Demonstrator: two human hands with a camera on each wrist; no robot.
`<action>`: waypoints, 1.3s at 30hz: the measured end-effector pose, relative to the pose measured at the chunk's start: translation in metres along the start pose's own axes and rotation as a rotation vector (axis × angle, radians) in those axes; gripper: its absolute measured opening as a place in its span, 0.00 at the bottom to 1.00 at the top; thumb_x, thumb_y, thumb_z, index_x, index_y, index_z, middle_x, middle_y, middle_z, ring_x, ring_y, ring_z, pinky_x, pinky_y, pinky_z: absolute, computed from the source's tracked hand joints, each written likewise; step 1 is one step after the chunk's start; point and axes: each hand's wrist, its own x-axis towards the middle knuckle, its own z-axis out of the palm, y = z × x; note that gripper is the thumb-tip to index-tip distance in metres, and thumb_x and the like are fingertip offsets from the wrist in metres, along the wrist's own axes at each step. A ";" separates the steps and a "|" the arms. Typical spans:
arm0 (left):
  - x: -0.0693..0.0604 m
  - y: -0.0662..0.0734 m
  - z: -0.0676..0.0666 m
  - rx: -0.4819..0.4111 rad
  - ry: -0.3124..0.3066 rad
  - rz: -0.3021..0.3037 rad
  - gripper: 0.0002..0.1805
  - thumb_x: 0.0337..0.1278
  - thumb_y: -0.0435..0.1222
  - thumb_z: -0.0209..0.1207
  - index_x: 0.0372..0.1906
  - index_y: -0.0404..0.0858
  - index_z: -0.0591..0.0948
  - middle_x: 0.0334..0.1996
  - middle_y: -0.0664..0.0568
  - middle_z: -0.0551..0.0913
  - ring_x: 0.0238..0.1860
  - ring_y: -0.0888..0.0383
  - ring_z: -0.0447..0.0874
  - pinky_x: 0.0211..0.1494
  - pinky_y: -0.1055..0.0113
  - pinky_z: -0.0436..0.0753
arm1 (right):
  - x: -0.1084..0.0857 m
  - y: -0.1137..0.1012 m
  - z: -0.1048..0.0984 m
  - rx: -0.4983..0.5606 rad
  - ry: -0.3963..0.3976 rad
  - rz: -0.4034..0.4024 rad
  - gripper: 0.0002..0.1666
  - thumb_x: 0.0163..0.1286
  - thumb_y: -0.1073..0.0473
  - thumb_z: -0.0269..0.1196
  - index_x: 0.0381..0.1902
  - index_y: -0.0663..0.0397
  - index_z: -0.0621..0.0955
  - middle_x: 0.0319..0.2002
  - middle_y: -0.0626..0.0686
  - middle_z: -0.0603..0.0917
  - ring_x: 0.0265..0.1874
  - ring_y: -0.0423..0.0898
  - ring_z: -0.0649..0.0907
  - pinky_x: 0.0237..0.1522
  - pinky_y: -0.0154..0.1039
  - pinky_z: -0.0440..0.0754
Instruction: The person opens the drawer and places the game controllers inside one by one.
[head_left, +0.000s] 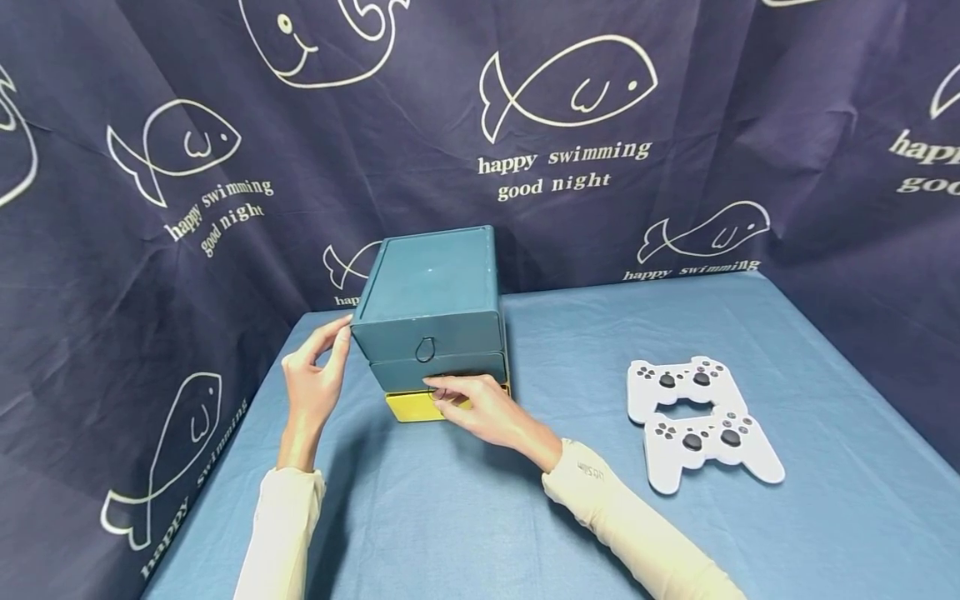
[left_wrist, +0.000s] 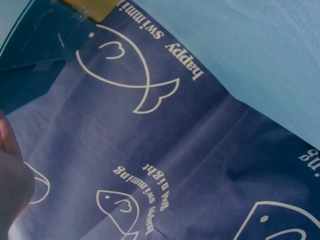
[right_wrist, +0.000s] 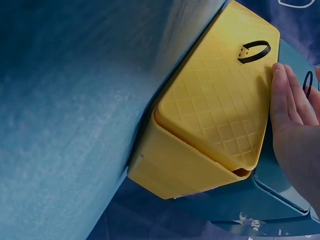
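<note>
A stacked drawer box [head_left: 431,279] has two teal drawers above a yellow drawer [head_left: 408,407]. My left hand [head_left: 311,379] touches the box's upper left front corner with extended fingertips; only its edge shows in the left wrist view. My right hand [head_left: 483,408] is at the middle teal drawer [head_left: 397,372], fingers around its black loop handle [right_wrist: 308,82], which they partly cover. The top drawer's loop handle [head_left: 425,349] hangs free. The yellow drawer's loop handle [right_wrist: 256,51] shows untouched in the right wrist view.
Two white game controllers [head_left: 682,387] lie on the right of the blue tablecloth [head_left: 570,350], the nearer one overlapping the farther. A dark blue curtain [head_left: 562,242] with fish drawings stands behind the box and along both sides.
</note>
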 end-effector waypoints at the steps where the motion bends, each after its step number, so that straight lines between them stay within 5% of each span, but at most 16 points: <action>1: 0.000 0.001 0.000 0.000 -0.001 0.000 0.12 0.66 0.24 0.63 0.51 0.30 0.88 0.41 0.40 0.90 0.43 0.75 0.85 0.47 0.78 0.77 | 0.000 0.000 0.000 0.001 0.000 0.003 0.22 0.73 0.67 0.61 0.64 0.61 0.82 0.45 0.55 0.89 0.44 0.42 0.87 0.51 0.37 0.83; 24: -0.004 -0.003 0.001 0.007 0.008 -0.011 0.13 0.63 0.21 0.63 0.50 0.29 0.88 0.40 0.39 0.90 0.42 0.77 0.84 0.46 0.79 0.77 | -0.001 0.002 0.007 0.022 0.104 -0.124 0.15 0.72 0.69 0.64 0.55 0.66 0.87 0.45 0.56 0.91 0.41 0.44 0.89 0.47 0.42 0.86; 39: 0.000 -0.001 0.000 0.013 -0.002 -0.009 0.13 0.64 0.20 0.63 0.51 0.28 0.88 0.42 0.37 0.90 0.42 0.78 0.83 0.46 0.79 0.76 | -0.009 -0.005 0.008 0.038 0.109 -0.109 0.15 0.72 0.68 0.65 0.55 0.64 0.87 0.45 0.56 0.91 0.41 0.41 0.88 0.42 0.42 0.86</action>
